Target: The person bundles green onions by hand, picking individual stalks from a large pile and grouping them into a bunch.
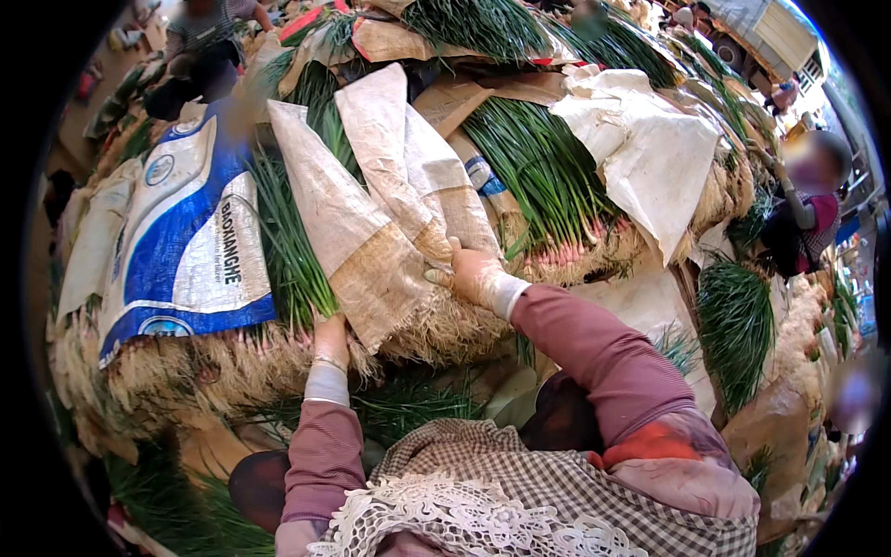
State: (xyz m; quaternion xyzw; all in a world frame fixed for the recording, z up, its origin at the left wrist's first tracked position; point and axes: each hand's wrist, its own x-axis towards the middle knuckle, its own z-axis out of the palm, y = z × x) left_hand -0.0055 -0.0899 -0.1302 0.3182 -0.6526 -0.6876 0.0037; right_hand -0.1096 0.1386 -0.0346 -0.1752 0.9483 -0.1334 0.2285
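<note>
Left hand [331, 342]: at the root end of green onions [292, 246], touching; fingertips hidden among stalks.
Right hand [477, 277]: on the near edge of a beige sack [357, 246], thumb up; grip partly hidden.
Beige sack: draped over onions, tan toward the near end.
Blue-and-white sack [190, 223]: lying over onions, left of the left hand.
White sack [650, 139]: crumpled, right of exposed onions.
Roots [432, 334]: pale fringe along the pile's near side.
Co-worker [812, 227]: far right, beside the pile.
Truck [733, 51]: top right, background.
</note>
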